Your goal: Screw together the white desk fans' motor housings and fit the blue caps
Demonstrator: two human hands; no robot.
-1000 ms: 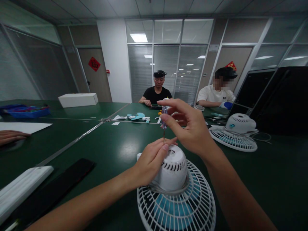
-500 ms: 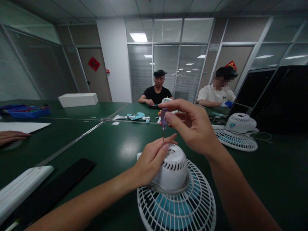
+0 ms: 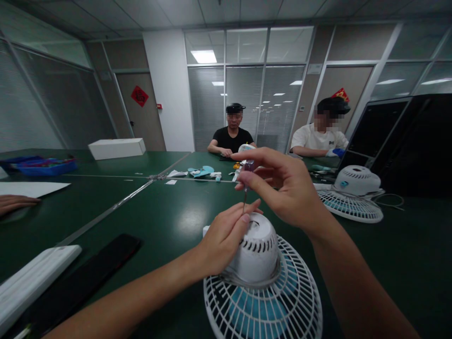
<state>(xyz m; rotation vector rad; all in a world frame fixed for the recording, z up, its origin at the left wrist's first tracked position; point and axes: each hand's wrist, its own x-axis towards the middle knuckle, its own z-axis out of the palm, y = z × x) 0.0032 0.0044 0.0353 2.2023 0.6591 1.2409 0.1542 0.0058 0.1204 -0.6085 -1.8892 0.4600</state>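
Note:
A small white fan [image 3: 259, 256] lies face down on the green table, its round motor housing on top and pale blue blades inside the grille. My left hand [image 3: 221, 238] is closed over the left side of the housing, thumb and fingers beside a thin metal shaft. That shaft belongs to a screwdriver [image 3: 249, 165] with a clear purple handle, standing nearly upright above the housing. My right hand [image 3: 287, 186] pinches the handle between thumb and fingers. The screwdriver's tip is hidden behind my left hand.
A second fan [image 3: 357, 181] lies at the right beside a dark monitor-like panel [image 3: 406, 146]. Blue blade parts [image 3: 202, 171] and a blue tray [image 3: 45, 165] are farther off. A black case [image 3: 106, 259] is left of my arm. Two people sit opposite; another person's hand [image 3: 17, 203] shows left.
The screwdriver handle has tilted slightly to the right, and my right hand's fingers have shifted around it. My left hand stays on the fan. The view has shifted a little.

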